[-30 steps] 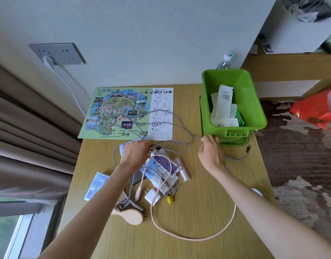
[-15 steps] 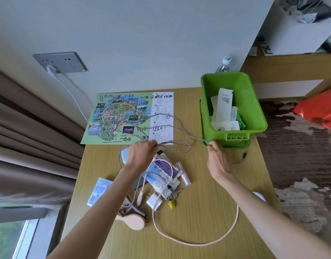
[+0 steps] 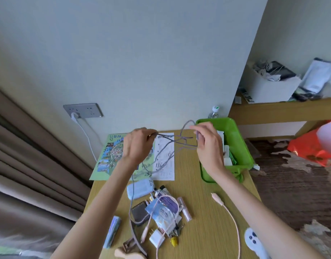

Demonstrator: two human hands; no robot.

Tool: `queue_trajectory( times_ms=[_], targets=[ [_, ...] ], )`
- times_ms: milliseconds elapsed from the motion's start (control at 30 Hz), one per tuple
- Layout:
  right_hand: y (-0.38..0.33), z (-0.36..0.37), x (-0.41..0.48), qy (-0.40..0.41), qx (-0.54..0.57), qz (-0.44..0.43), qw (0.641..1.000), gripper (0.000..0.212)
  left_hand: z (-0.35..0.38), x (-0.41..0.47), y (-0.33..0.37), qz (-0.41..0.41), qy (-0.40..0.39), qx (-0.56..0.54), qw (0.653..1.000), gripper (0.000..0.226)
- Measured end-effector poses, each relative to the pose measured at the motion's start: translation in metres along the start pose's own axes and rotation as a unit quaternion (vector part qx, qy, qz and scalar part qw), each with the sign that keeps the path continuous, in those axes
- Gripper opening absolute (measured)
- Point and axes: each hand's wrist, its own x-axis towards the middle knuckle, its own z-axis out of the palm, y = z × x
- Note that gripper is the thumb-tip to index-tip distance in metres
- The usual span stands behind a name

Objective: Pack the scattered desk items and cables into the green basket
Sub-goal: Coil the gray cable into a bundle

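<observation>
Grey cable [image 3: 167, 136] hangs lifted above the desk [image 3: 198, 230] in the middle of the frame, strung between both hands; from there I'll go across from the left. At far left, the curtain [image 3: 30, 165] and a wall socket [image 3: 83, 110] with a white lead plugged in play no part in this. Next comes the printed map [image 3: 106, 159], flat at the desk's far edge. The cable's slack droops over it and trails down toward the clutter at lower centre: a pale blue pouch [image 3: 140, 188], a white charger [image 3: 156, 239], tubes and packets, all heaped and touching. The left hand [image 3: 137, 144] pinches one strand between thumb and fingertips and holds it taut, I'd guess as an anchor. The right hand [image 3: 207, 144] has its fingers curled round a few gathered loops, one arching above the knuckles. It looks like coiling, so the cable goes in as a bundle rather than a tangle. Just right of that hand sits the green basket [image 3: 237, 139] at the desk's right edge, with white papers inside. A pink cable [image 3: 234, 219] curves loose over the desk at lower right, not yet packed.
</observation>
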Motion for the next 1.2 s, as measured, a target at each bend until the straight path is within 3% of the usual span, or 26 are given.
queue_trajectory(
  times_ms=[233,467,667,900,1033,1200],
  targets=[
    [-0.054,-0.035,0.081,0.035,0.024,-0.034,0.999,0.030,-0.077,0.060,0.024,-0.014,0.027,-0.065,0.997,0.022],
    [-0.103,-0.075,0.153,0.024,-0.137,-0.124,0.983,0.014,-0.147,0.125,0.056,0.023,-0.010,-0.132,0.991,0.039],
    [-0.140,-0.102,0.203,-0.028,-0.241,-0.134,0.961,0.018,-0.200,0.174,0.091,0.083,-0.013,-0.114,0.990,0.060],
    [-0.178,-0.122,0.242,0.004,-0.282,-0.144,0.948,0.026,-0.256,0.224,0.115,0.167,0.036,-0.127,0.977,0.043],
    [-0.185,-0.120,0.253,0.030,-0.289,-0.152,0.945,0.029,-0.256,0.229,0.118,0.188,-0.019,-0.220,0.957,0.040],
    [-0.163,-0.099,0.237,0.008,-0.301,-0.142,0.943,0.028,-0.211,0.199,0.098,0.132,-0.105,-0.311,0.935,0.026]
  ],
)
